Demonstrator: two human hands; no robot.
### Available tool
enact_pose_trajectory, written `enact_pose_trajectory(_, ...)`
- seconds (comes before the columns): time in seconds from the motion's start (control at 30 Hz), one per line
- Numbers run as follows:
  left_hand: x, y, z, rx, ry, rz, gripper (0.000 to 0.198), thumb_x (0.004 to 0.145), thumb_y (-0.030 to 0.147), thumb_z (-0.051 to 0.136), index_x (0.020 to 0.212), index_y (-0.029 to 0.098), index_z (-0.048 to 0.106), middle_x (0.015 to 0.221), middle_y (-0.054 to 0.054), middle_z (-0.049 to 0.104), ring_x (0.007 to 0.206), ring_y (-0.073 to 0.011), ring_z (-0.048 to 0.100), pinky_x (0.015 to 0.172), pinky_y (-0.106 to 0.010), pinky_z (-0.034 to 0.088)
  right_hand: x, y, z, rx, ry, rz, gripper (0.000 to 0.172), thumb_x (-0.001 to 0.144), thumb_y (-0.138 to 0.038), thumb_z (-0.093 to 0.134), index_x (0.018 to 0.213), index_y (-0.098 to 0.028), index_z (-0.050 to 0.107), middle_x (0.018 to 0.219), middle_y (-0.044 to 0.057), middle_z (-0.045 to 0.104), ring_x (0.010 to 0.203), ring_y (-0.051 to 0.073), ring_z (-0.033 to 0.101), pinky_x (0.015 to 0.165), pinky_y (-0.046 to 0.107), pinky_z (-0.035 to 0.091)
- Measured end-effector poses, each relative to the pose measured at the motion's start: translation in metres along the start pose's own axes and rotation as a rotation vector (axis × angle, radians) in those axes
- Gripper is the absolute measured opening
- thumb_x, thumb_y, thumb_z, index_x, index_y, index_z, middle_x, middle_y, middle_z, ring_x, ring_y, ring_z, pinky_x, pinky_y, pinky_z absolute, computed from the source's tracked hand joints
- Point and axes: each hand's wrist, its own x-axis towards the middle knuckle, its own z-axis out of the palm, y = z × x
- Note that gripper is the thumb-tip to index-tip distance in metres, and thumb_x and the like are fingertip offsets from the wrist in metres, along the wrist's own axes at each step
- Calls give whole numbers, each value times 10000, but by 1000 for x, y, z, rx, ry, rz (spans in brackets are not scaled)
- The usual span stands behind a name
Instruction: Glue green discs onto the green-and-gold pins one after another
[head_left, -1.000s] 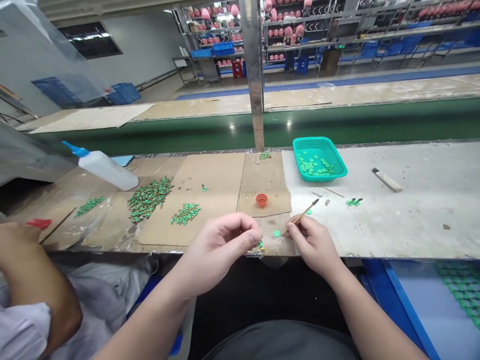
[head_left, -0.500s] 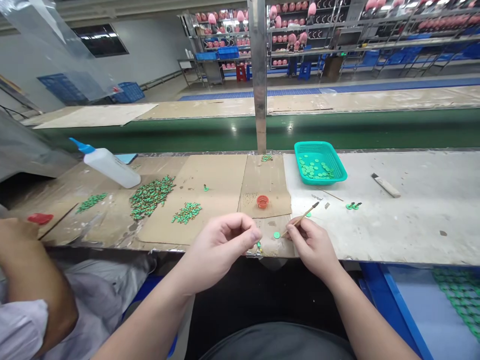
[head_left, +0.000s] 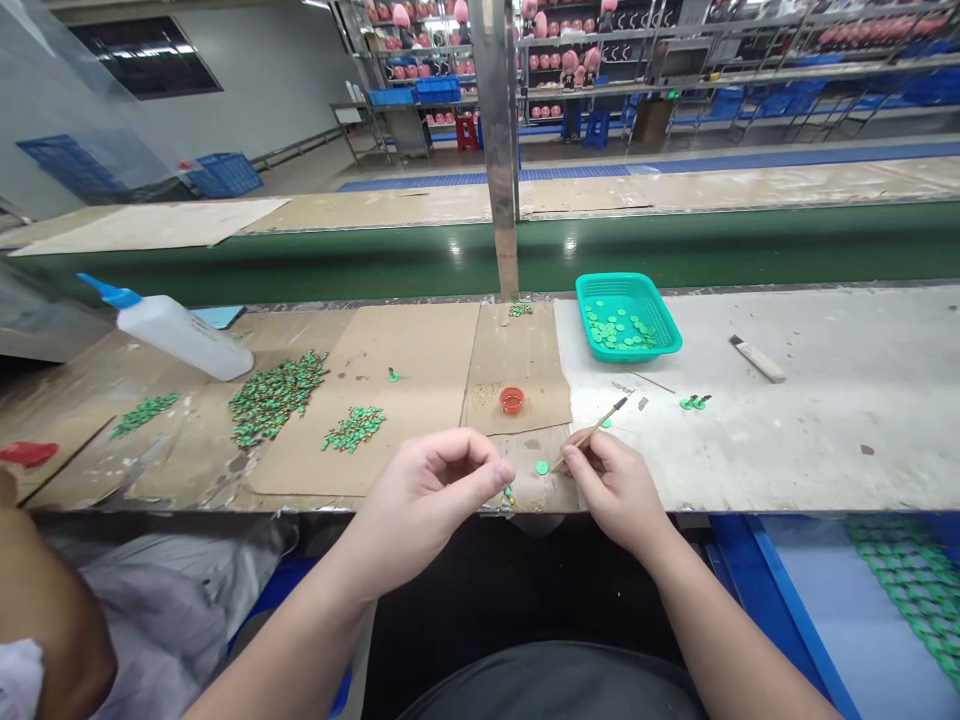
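My left hand pinches a small green piece with a yellowish end between thumb and forefinger, just past the table's front edge. My right hand is closed on a thin wooden paintbrush, its dark tip pointing up and away to the right. Between the hands a flat green disc lies on the table, and a second green disc shows partly behind the brush. A small orange-red cup stands beyond my hands on cardboard.
A teal basket holds green discs. Piles of small green pieces and a white squeeze bottle are at the left. Several assembled green pieces and a flat brush lie right. A co-worker's arm is at far left.
The camera view has turned slightly, so the table's things sit further left in the picture. Both hands keep their holds, with hardly any movement relative to the table.
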Motion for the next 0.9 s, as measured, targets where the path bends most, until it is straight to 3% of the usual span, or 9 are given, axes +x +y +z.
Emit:
enact_pose_trajectory(0.2, 13, -11, -2, 59, 17, 10, 472, 1025, 581, 806, 766, 193, 734, 682, -6, 628, 629, -124, 542, 582, -227, 470, 2, -2, -2, 57, 18, 21, 408, 1176, -562, 634, 908, -263, 709, 915, 82, 849, 826, 265, 828, 777, 389, 675)
enact_pose_trajectory(0.4, 22, -22, -1, 169, 27, 90, 375, 1078, 526, 729, 903, 207, 822, 702, -21, 718, 621, -150, 652, 573, -238, 537, 4, -2, -3, 107, 34, 27, 334, 1172, -461, 639, 921, -255, 718, 891, 64, 842, 806, 251, 832, 764, 373, 667)
enact_pose_trajectory(0.53, 26, -41, 9, 320, 70, 195, 249, 1107, 408, 711, 1001, 239, 861, 893, -45, 836, 812, -188, 771, 740, -276, 619, 4, -4, -6, 109, 33, 36, 269, 1141, -378, 658, 910, -253, 713, 898, 54, 831, 813, 238, 816, 769, 368, 648)
enact_pose_trajectory(0.67, 35, -63, 19, 458, 37, 317, 197, 1112, 299, 686, 1080, 267, 877, 1046, -46, 884, 987, -206, 822, 936, -308, 641, 4, -2, -9, 114, 35, 54, 244, 1122, -370, 680, 906, -257, 696, 903, 48, 817, 837, 237, 800, 790, 379, 639)
enact_pose_trajectory(0.9, 49, -84, 31, 595, -35, 425, 218, 1153, 295, 654, 1120, 253, 866, 1040, -64, 881, 957, -223, 809, 928, -341, 641, 4, 3, -10, 148, 79, -5, 209, 1132, -350, 688, 944, -260, 688, 927, 25, 792, 858, 209, 771, 797, 359, 626)
